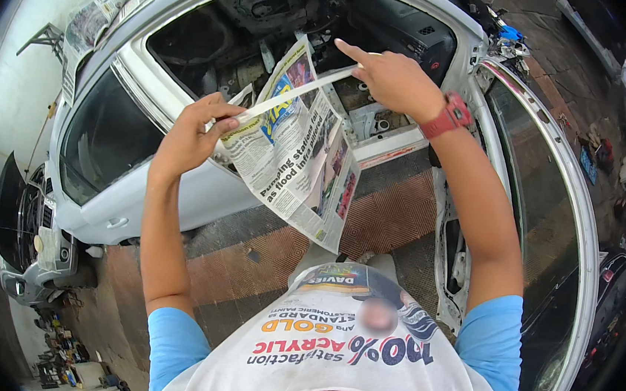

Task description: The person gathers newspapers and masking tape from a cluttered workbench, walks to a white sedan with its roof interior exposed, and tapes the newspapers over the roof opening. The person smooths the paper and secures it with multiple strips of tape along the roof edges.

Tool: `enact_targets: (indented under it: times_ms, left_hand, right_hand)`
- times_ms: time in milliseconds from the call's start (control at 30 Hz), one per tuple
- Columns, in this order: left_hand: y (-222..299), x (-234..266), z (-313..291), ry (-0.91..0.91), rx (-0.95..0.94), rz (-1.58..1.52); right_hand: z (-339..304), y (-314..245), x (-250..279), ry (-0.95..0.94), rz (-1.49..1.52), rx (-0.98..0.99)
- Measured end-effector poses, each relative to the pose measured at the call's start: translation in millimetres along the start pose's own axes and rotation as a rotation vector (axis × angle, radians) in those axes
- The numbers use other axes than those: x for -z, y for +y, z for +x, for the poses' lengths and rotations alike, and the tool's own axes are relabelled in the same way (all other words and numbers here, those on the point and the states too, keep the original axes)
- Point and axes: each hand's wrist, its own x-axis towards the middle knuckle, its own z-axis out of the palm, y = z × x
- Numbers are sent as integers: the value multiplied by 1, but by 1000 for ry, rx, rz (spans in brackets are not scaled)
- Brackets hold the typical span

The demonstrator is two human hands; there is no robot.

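Observation:
A strip of white masking tape is stretched between my hands in front of a car's open doorway. A sheet of newspaper hangs down from the tape, its upper edge along the strip. My left hand pinches the lower left end, where tape and newspaper corner meet. Higher up on the right, my right hand grips the other end of the tape, its index finger pointing out to the left. Whether a tape roll sits in that palm is hidden. A red watch is on my right wrist.
The grey-white car body stands before me, its interior stripped. Its open door reaches along my right side. More newspaper lies over the car at the upper left. Patterned matting covers the floor. Another car stands at left.

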Motion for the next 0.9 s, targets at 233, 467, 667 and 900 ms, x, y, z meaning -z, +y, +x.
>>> enact_targets:
  times_ms: [233, 467, 667, 900]
  left_hand:
    - [33, 56, 12, -1, -34, 22]
    - [51, 74, 10, 38, 10, 168]
    - [33, 70, 6, 62, 11, 167]
    - [12, 58, 5, 90, 31, 100]
  right_hand:
    - [64, -15, 43, -60, 184, -21]
    - [64, -18, 69, -301, 377, -119]
    - [57, -19, 60, -69, 1, 97]
    - [45, -36, 78, -85, -149, 72]
